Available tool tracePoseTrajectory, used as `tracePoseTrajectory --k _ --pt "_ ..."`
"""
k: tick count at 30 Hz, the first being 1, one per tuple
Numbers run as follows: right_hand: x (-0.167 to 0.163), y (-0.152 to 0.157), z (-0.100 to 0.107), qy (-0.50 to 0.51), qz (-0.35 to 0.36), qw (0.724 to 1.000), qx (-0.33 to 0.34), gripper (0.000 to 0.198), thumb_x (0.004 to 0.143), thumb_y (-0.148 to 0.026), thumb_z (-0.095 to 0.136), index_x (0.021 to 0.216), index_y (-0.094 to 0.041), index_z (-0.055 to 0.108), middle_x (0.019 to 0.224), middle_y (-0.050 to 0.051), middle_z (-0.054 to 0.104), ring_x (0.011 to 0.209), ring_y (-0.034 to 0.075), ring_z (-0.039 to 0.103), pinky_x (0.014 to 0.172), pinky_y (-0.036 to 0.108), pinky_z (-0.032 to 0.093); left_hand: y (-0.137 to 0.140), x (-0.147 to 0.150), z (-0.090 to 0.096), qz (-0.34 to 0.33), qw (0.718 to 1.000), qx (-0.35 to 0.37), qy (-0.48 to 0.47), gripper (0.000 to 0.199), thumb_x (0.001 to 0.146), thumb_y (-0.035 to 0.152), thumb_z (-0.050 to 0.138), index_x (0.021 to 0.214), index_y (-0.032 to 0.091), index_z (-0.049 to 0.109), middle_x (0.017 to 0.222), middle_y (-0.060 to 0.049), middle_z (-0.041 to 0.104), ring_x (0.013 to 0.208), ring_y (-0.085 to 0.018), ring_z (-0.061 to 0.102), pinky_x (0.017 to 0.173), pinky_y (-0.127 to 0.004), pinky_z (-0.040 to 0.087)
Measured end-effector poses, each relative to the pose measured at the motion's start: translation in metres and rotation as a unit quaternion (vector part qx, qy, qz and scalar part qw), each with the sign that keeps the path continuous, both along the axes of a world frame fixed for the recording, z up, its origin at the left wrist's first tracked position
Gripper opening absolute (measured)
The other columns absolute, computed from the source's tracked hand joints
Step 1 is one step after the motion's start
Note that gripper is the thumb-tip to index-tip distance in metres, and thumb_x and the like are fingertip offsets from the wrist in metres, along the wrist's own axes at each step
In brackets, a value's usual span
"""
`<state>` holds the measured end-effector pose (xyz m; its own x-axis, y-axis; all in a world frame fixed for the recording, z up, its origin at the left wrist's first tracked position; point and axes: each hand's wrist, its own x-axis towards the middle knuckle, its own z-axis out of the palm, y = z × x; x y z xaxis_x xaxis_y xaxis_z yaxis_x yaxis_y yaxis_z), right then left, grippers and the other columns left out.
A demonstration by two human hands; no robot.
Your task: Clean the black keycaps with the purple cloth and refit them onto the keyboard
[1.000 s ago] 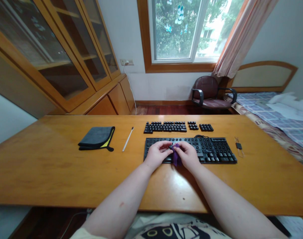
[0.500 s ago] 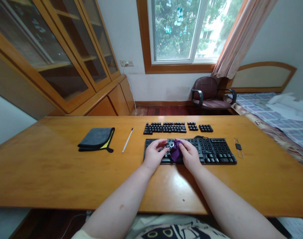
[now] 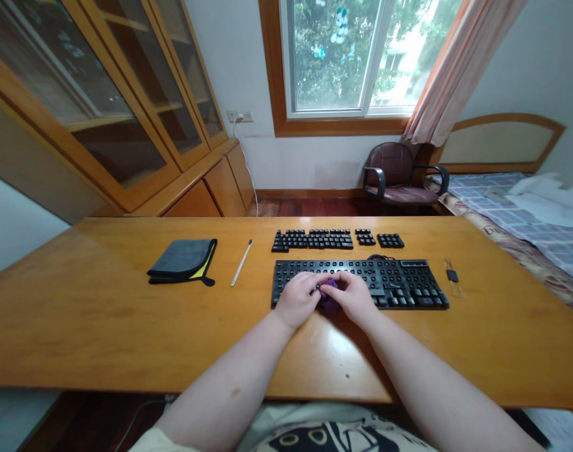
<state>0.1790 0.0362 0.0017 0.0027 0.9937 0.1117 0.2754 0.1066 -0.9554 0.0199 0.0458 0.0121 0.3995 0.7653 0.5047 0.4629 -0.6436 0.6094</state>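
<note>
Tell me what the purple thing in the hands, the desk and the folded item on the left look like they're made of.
Purple cloth: soft fabric, judging by how it bunches between the left hand and right hand.
Desk: wood or wood veneer, glossy varnish that reflects the window light.
Folded grey cloth: matte textile, possibly microfibre, with a yellow edge.

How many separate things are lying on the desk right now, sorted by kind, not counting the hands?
Keyboard base: 1
Groups of removed black keycaps: 3
Purple cloth between the hands: 1
Folded grey cloth: 1
White slender brush-like stick: 1
Small wire keycap puller: 1
Total: 8
</note>
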Motion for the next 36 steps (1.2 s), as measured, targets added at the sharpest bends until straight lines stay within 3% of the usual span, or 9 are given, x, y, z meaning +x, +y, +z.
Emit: tracePoseTrajectory --k 7,14,19,26,36 --pt "0.0006 0.0006 0.0028 0.019 0.005 1.000 0.014 0.020 0.073 -0.036 0.062 0.075 -0.017 0.067 0.071 0.004 0.067 0.067 0.018 0.059 0.065 0.031 0.046 0.0013 -0.0001 0.0014 0.016 0.999 -0.035 -0.008 0.041 0.075 0.008 0.055 0.111 0.027 0.060 0.100 0.000 0.068 0.093 -0.015 0.061 0.089 -0.032 0.048" --pt "0.0028 0.0047 0.0062 0.127 0.010 0.992 -0.023 0.019 0.074 -0.035 0.061 0.077 -0.017 0.068 0.074 0.004 0.068 0.069 0.018 0.059 0.066 0.030 0.046 0.0004 0.0020 0.0062 0.042 0.995 -0.073 -0.061 0.025 0.074 0.020 0.063 0.099 0.025 0.066 0.094 -0.001 0.069 0.089 -0.016 0.063 0.086 -0.032 0.050" --pt "0.0026 0.0051 0.0090 0.178 -0.007 0.984 -0.022 0.021 0.072 -0.038 0.063 0.080 -0.018 0.067 0.075 0.003 0.068 0.070 0.017 0.060 0.068 0.029 0.047 0.0016 0.0004 0.0086 0.054 0.991 -0.066 -0.099 0.024 0.077 0.018 0.060 0.100 0.024 0.065 0.098 -0.002 0.068 0.094 -0.017 0.061 0.089 -0.033 0.048" --pt "0.0027 0.0040 0.0050 0.115 -0.015 0.993 -0.001 0.026 0.074 -0.040 0.062 0.085 -0.017 0.067 0.082 0.005 0.068 0.077 0.019 0.061 0.074 0.031 0.047 0.0062 -0.0020 0.0073 0.042 0.985 -0.069 -0.152 0.022 0.079 0.019 0.057 0.099 0.022 0.065 0.103 -0.006 0.063 0.100 -0.017 0.058 0.092 -0.034 0.048" --pt "0.0029 0.0033 0.0056 0.081 -0.008 0.997 0.016 0.026 0.076 -0.041 0.059 0.085 -0.017 0.067 0.083 0.007 0.068 0.079 0.021 0.062 0.076 0.034 0.048 0.0090 -0.0011 0.0036 0.063 0.972 -0.102 -0.202 0.019 0.075 0.024 0.063 0.093 0.022 0.068 0.099 -0.006 0.055 0.096 -0.017 0.057 0.084 -0.032 0.053"
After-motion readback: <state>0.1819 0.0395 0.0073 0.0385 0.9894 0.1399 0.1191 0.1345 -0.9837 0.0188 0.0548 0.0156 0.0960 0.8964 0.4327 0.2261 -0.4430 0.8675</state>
